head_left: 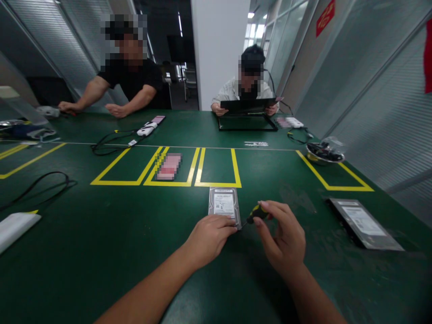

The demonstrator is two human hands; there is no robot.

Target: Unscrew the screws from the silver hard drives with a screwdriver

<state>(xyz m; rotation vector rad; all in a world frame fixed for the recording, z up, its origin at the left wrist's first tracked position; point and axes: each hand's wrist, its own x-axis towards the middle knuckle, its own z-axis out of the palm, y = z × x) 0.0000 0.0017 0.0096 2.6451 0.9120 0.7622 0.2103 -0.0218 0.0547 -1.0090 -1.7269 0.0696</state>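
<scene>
A silver hard drive (224, 200) with a white label lies flat on the green table. My left hand (212, 236) rests over its near end, fingers closed on the edge and holding it down. In my right hand (283, 231) is a small black and yellow screwdriver (257, 213), pinched between thumb and fingers. The driver is tilted, its tip at the drive's near right corner. Whether the tip sits in a screw is too small to tell.
To the right lies a metal drive unit (364, 222), with a bowl of dark parts (326, 155) behind it. A blurred pink item (169, 166) lies inside yellow tape (218, 184). Two people sit across the table; one holds a black panel (248, 106). Cables lie left.
</scene>
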